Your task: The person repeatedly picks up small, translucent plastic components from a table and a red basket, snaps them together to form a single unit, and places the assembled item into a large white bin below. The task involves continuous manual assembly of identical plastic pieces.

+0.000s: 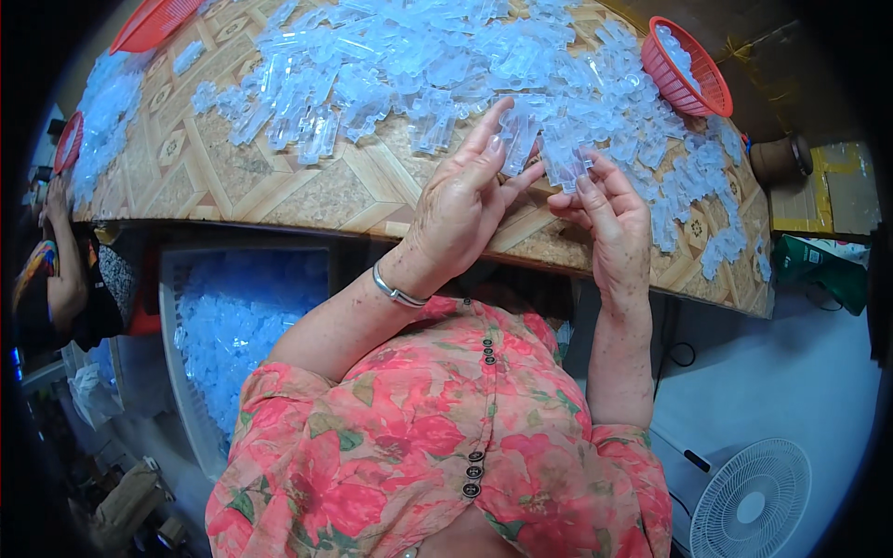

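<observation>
Patterned table (307, 191) bears heaped clear pieces (409, 56), seemingly for easy reach; upper centre-right, right hand (619, 219) pinches one clear strip (561, 153) between fingers (596, 198), left hand (460, 209) fingers parted beside second strip (519, 139), grip unclear.

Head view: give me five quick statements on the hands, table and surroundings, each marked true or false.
1. A silver metal bangle circles the wrist below the bare left hand. True.
2. The bare right hand is empty. False: its fingers pinch a clear flat plastic piece.
3. The upper-right red plastic basket holds clear plastic pieces. True.
4. A round white fan stands at lower left. False: lower right.
5. The tabletop is plain white. False: patterned brown and tan.
</observation>
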Demonstrator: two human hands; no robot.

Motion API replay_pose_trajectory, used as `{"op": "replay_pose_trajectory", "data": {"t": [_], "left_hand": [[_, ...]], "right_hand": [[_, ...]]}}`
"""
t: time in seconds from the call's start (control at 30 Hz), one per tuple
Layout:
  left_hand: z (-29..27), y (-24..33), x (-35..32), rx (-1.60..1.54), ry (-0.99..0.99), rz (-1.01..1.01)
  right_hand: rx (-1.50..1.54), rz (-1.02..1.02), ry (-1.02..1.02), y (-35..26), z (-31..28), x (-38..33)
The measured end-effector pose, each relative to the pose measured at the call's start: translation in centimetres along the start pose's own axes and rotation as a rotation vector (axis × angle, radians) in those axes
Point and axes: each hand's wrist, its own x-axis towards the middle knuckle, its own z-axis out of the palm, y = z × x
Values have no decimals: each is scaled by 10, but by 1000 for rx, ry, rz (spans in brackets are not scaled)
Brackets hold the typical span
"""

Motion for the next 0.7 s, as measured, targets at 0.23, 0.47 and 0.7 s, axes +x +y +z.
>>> {"op": "replay_pose_trajectory", "data": {"t": [0.23, 0.47, 0.7], "left_hand": [[-2, 4, -1, -29, 27, 7], [-14, 14, -2, 44, 26, -49], [-27, 26, -10, 213, -26, -163]], "right_hand": [[-34, -24, -28, 7, 6, 5], [-155, -92, 14, -5, 0, 24], [-374, -120, -43, -28, -8, 41]]}}
